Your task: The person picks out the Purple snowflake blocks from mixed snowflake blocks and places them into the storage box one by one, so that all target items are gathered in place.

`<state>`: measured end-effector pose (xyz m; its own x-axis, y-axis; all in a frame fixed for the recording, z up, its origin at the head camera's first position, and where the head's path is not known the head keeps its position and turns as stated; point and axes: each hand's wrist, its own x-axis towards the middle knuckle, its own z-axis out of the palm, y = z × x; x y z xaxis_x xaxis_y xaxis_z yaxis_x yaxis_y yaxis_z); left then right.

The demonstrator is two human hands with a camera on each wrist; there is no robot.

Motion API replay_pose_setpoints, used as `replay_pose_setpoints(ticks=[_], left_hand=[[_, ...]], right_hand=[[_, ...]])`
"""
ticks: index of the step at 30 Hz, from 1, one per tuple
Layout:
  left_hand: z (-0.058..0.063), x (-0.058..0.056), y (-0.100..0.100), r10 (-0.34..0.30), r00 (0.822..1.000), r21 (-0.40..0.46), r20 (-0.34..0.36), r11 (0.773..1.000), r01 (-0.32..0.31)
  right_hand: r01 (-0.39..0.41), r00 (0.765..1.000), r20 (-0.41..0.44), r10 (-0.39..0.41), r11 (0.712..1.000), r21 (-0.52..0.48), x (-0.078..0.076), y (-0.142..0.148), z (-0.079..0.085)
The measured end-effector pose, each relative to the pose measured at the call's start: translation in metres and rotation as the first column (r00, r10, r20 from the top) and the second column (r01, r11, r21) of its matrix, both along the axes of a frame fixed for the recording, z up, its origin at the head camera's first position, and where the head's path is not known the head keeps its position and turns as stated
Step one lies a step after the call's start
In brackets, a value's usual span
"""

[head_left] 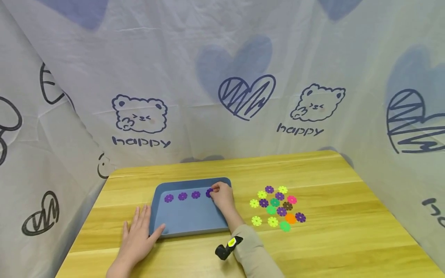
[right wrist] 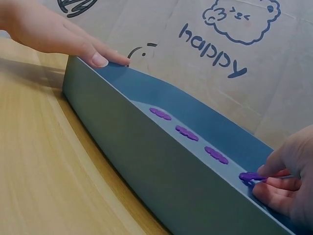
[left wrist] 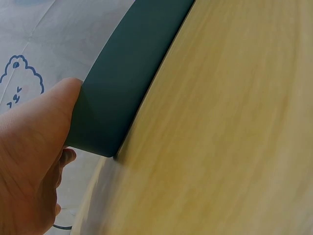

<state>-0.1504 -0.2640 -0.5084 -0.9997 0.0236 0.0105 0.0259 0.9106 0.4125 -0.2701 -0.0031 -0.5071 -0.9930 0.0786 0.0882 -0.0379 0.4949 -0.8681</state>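
In the head view my right hand (head_left: 223, 197) pinches a purple notched disc (head_left: 209, 192) between thumb and fingers, inside the blue tray (head_left: 191, 216) at its far right. The right wrist view shows this purple disc (right wrist: 250, 176) low at the tray floor, partly covered by the fingertips. Three more purple discs (head_left: 182, 196) lie spaced in a row to its left along the tray's far side. My left hand (head_left: 138, 235) rests at the tray's near left corner, fingers straight along the outside and thumb over the rim. In the left wrist view that thumb (left wrist: 63, 95) touches the tray wall (left wrist: 122, 73).
Right of the tray, a loose group of flat notched discs (head_left: 275, 202) lies on the wooden table (head_left: 330, 231), in purple, yellow, green, orange, pink and brown. A printed cloth (head_left: 194, 131) hangs behind and beside the table. A black device (head_left: 227, 248) sits by the right wrist.
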Motion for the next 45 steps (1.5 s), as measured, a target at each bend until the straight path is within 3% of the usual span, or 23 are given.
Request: replay_pose_setpoints(ticks=[12,23,29,36,45], left_hand=[[-0.003,0.0,0.001,0.0,1.0,0.001,0.0,1.0,0.0],[-0.001,0.0,0.002,0.0,1.0,0.003,-0.002,1.0,0.0],[-0.001,-0.001,0.002,-0.002,1.0,-0.005,0.003,1.0,0.002],[0.002,-0.001,0.003,0.001,1.0,-0.007,0.007,1.0,-0.001],[0.002,0.0,0.001,0.001,1.0,0.002,0.002,1.0,-0.001]], right_hand=[[0.02,0.998,-0.068,-0.014,0.996,0.092,0.008,-0.001,0.002],[0.016,0.973,-0.229,-0.037,0.995,-0.096,0.02,0.022,0.023],[0.04,0.969,-0.232,-0.083,0.983,-0.181,0.028,0.052,0.025],[0.059,0.975,-0.192,-0.114,0.96,-0.273,0.041,0.097,0.016],[0.183,0.967,-0.132,-0.22,0.952,-0.247,0.047,0.15,-0.002]])
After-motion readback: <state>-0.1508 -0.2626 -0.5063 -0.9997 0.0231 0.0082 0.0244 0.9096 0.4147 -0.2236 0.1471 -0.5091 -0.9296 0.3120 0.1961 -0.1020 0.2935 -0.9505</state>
